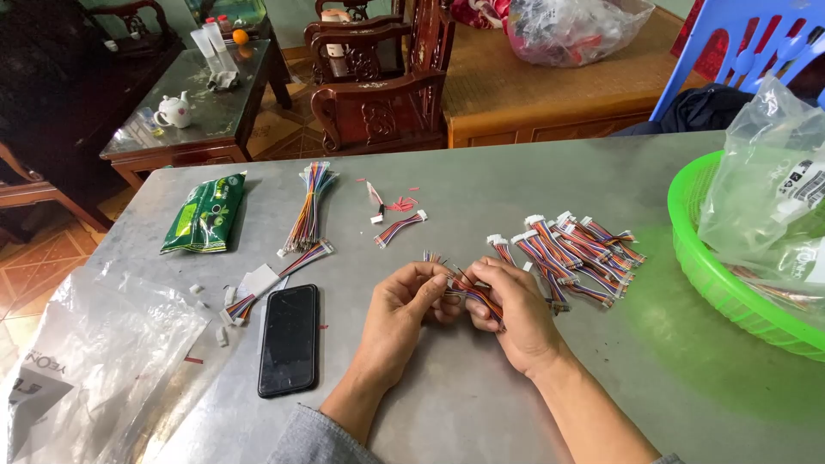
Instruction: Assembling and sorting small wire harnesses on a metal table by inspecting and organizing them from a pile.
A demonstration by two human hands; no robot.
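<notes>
Wire harness [479, 296], a short bundle of coloured wires, is held between both hands above the middle of the grey counter [481, 185]. In the head view, the left hand [406, 302] pinches one end with curled fingers, and the right hand [514, 314] closes around the other part. The step in hand seems to be fitting or sorting the wires. Next move needs fine finger control. A pile of finished harnesses [574, 247] lies just beside the right hand; a black phone [289, 339] lies at the left.

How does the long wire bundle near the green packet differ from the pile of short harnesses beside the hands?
The long wire bundle is one tied bunch, lying straight. The pile of short harnesses is many shorter pieces, loosely overlapped, nearer the right hand. Both have multicoloured wires and white connectors.
</notes>
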